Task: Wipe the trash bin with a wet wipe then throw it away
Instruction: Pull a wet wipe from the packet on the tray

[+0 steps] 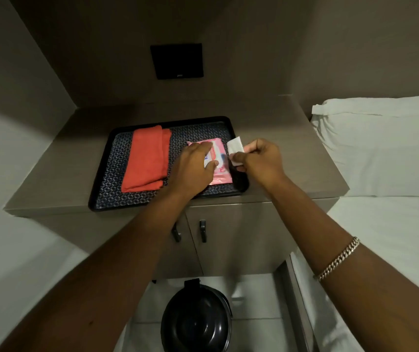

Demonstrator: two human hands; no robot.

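A pink pack of wet wipes (219, 158) lies on a black patterned tray (106, 184) on top of the nightstand. My left hand (193, 171) presses down flat on the pack, holding it in place. My right hand (259, 158) is just right of the pack and pinches a white wet wipe (235, 146) that stands up between its fingers. The black round trash bin (197, 323), lid closed, sits on the floor below, between my forearms.
A folded orange cloth (147, 158) lies on the tray's left half. The nightstand (292, 174) has two cabinet doors with dark handles (202, 231). White beds flank it, with a pillow (381, 143) at right. A black wall panel (177, 60) hangs above.
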